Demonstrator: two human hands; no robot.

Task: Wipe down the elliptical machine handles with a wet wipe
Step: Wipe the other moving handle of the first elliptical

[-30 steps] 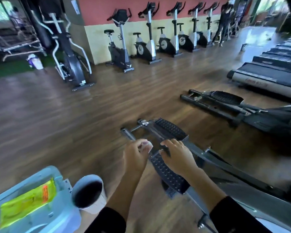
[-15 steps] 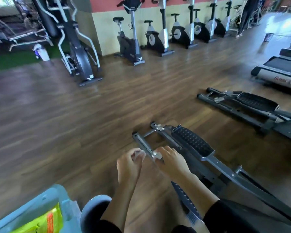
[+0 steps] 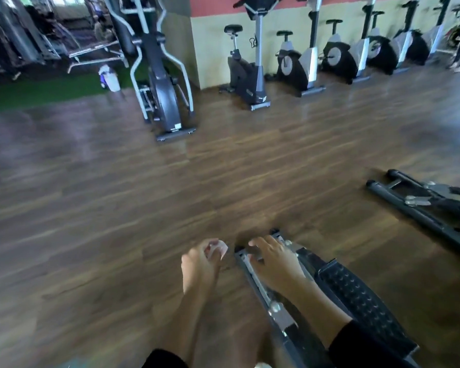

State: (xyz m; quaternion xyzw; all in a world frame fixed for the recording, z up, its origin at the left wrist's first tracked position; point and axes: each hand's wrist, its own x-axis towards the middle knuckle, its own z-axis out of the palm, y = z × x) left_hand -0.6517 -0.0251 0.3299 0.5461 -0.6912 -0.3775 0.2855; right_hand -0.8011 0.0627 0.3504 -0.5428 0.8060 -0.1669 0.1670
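The left hand (image 3: 199, 269) is pulling the crumpled white wet wipe (image 3: 218, 248) off the grey metal pedal rail (image 3: 258, 285) toward nine o'clock; the right hand (image 3: 274, 261) is sliding to its far end.

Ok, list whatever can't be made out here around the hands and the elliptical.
- Head view: wet wipe mostly buried in the left hand; its condition is unreadable.
- Right hand: motion blur hides whether it grips or merely rests on the rail.
- This machine's handles: outside the frame altogether.
- Neighbouring elliptical: cut off by the right edge.
- White container: too small and blurred for any label.
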